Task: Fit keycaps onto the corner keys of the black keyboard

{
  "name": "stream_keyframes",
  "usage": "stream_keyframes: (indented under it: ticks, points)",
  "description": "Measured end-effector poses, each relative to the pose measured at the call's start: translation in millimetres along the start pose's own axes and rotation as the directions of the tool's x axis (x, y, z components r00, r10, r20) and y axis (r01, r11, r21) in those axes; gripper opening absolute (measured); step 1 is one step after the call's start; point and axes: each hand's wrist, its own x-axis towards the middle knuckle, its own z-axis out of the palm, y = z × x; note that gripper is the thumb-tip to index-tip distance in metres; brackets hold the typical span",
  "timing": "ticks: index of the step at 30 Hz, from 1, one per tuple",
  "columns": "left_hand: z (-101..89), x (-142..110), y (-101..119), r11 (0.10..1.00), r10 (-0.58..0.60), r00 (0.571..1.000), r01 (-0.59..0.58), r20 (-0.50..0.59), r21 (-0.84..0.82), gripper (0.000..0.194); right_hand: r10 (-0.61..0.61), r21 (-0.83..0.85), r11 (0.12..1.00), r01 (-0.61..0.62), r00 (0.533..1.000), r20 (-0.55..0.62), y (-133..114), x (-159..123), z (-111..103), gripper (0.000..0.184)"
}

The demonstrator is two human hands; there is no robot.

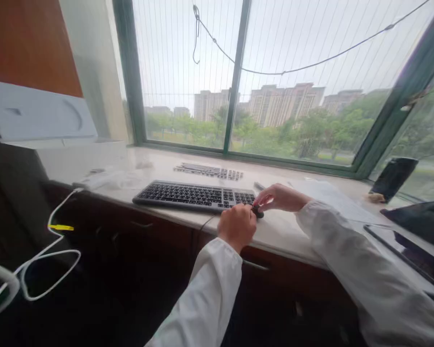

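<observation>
My left hand (237,225) and my right hand (280,197) meet at the right end of a dark keyboard (188,194) on a pale stone windowsill (289,229). Both hands pinch a small dark object (257,211) between their fingertips; it is too small to identify. A thin dark cable (204,222) drops over the sill's front edge just below my left hand. Both arms wear white sleeves.
A second keyboard (208,170) lies farther back near the window. Papers (332,195) lie right of my hands. A dark phone (394,177) leans at the far right, and a tablet (415,253) lies nearer. A white box (36,115) and white cable (47,250) are left.
</observation>
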Motion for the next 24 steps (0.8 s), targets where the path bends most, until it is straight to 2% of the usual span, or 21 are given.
stream_keyframes:
  ticks: [12,15,19,22,24]
  points:
    - [-1.2,-3,-1,1.0,0.01,1.0,-0.01,0.014,-0.013,0.036,0.056,0.199,0.979,-0.054,0.998,-0.003,5,3,6,0.044]
    - [-2.9,-4,-2,0.998,0.052,0.999,-0.052,0.013,-0.018,0.038,0.171,0.3,0.938,-0.175,0.985,0.04,12,6,9,0.054]
    - [-3.6,-4,-3,0.996,0.084,0.996,-0.084,0.019,-0.019,0.039,0.367,0.417,0.825,-0.381,0.923,0.116,19,8,13,0.065]
    - [-2.9,-4,-4,0.997,0.077,0.997,-0.077,0.02,-0.017,0.038,0.392,0.452,0.778,-0.437,0.899,0.195,15,6,12,0.067]
    - [-2.2,-4,-5,0.997,0.079,0.997,-0.079,0.015,-0.013,0.037,0.391,0.462,0.77,-0.439,0.898,0.201,9,4,9,0.065]
